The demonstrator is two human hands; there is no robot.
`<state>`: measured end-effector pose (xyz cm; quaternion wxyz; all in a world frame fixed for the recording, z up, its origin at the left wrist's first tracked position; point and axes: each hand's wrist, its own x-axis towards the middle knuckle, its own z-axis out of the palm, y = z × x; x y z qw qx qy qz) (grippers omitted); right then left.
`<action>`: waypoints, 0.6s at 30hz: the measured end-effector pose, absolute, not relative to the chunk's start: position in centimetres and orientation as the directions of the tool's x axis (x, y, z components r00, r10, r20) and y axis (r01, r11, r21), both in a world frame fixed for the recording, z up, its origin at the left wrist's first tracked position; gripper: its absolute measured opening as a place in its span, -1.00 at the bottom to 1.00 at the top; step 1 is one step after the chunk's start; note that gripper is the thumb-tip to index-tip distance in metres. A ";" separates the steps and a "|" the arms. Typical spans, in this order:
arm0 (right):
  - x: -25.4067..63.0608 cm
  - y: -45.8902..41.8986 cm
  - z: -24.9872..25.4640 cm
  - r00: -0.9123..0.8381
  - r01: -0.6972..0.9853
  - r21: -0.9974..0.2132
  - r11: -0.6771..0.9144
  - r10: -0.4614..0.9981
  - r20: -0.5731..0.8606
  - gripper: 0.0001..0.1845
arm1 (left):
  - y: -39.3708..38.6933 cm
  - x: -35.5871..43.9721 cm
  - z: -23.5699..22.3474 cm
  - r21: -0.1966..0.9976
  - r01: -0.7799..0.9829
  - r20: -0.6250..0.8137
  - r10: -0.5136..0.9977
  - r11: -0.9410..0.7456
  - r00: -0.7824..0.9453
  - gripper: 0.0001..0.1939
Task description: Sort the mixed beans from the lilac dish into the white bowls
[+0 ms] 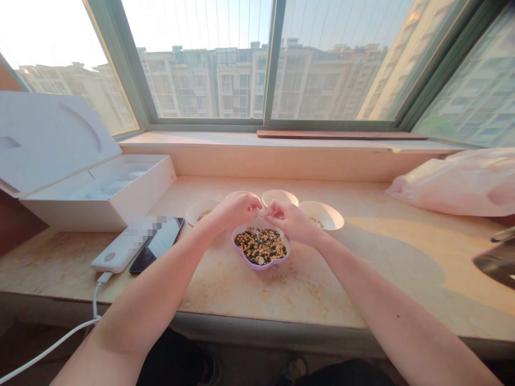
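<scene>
A purple-rimmed, scallop-edged bowl [260, 266] full of mixed beans [261, 246], tan and dark ones, stands on the counter. Just behind its far rim, my left hand [240, 207] and my right hand [288, 219] come close together with fingertips pinched. Whatever lies between the fingers is too small to make out. Several white bowls form an arc behind: the leftmost bowl [193, 209] and the rightmost bowl [336, 217] each show a few small pieces inside. A back bowl [280, 194] sits beyond my right hand, and another back bowl is mostly covered by my left hand.
An open white box [76, 212] stands at the left, near a white power bank [115, 254] with a cable and a black phone [159, 245]. On the right are a plastic bag [458, 185] and a dark object [497, 262]. The counter's front edge runs below my forearms.
</scene>
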<state>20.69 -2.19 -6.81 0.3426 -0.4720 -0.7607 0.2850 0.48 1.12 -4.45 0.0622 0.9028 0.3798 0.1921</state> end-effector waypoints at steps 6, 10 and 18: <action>20.8 -2.0 -6.6 -0.166 0.344 -0.900 0.269 0.961 0.223 -0.66 | 0.9 1.5 -4.9 0.235 0.617 0.335 0.658 -0.751 0.674 -0.75; 20.4 -2.5 -6.2 -0.149 0.267 -0.940 0.214 0.973 0.179 -0.65 | 1.3 1.7 -5.4 0.193 0.609 0.377 0.631 -0.770 0.678 -0.71; 20.5 -3.3 -5.9 -0.413 0.582 -0.676 0.452 0.880 0.234 -0.94 | 1.0 0.6 -4.4 0.158 0.785 0.311 0.785 -0.598 0.536 -0.67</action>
